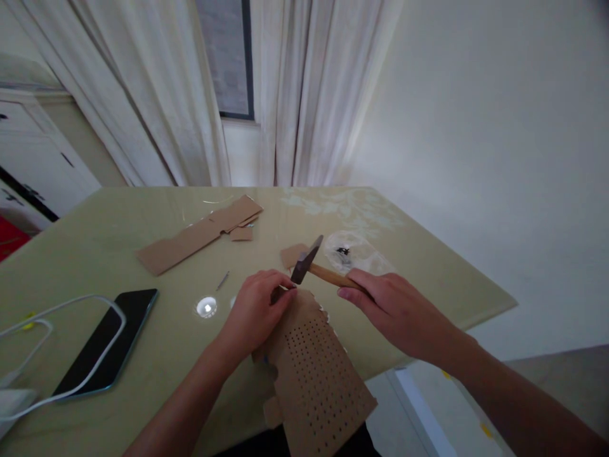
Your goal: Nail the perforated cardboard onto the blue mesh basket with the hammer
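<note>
My right hand (pixel 380 301) is closed around the wooden handle of a hammer (pixel 335 277). The hammer's dark metal head is just above and beside the fingertips of my left hand (pixel 257 308). Those fingers are pinched at the far end of a brown cardboard piece (pixel 323 374) covered with rows of small punched holes. Whatever sits between the left fingertips is too small to make out. The perforated cardboard reaches over the table's near edge toward my lap, and its right side has a ragged edge.
Long cardboard strips (pixel 200 238) lie farther back, with a small cardboard scrap (pixel 291 255) behind the hammer. A clear plastic bag (pixel 354 252) holds small dark parts. At left are a black tablet (pixel 111 343) and a white cable (pixel 121 317). A small metal rod (pixel 222 280) lies mid-table.
</note>
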Tool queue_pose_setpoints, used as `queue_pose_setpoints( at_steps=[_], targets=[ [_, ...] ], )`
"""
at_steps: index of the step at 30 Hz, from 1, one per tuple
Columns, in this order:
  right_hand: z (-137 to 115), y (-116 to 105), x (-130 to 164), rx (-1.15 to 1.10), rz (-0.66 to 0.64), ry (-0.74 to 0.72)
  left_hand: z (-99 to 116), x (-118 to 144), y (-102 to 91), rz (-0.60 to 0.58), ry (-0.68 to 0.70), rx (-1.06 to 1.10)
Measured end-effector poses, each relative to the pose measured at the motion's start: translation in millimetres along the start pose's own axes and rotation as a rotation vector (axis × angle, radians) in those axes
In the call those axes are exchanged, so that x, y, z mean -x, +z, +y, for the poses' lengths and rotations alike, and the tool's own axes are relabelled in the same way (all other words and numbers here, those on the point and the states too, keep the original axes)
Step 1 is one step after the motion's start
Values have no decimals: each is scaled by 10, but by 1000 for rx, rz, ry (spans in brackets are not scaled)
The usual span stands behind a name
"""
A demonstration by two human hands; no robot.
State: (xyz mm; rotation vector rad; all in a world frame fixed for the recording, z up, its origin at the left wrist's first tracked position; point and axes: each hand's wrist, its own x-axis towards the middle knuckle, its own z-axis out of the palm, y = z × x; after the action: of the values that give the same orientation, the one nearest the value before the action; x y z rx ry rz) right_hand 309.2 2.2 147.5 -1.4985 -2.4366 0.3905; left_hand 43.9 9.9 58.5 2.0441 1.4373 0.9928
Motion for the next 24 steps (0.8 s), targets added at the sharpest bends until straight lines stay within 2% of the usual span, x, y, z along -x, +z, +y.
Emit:
queue_pose_setpoints(
  at_steps=[3,10,20,24],
  targets=[
    [-31,2,-33,9,30,-14,-3,3,15,6,-38,11],
    [-23,35,-20,59,-15,-10,-15,17,36,-2,-83,63],
    [-3,91,-33,51,-6,-26,-35,23,66,43,-51,30],
    [-18,35,-32,44,26,-8,-43,32,72,53,-38,58]
  ],
)
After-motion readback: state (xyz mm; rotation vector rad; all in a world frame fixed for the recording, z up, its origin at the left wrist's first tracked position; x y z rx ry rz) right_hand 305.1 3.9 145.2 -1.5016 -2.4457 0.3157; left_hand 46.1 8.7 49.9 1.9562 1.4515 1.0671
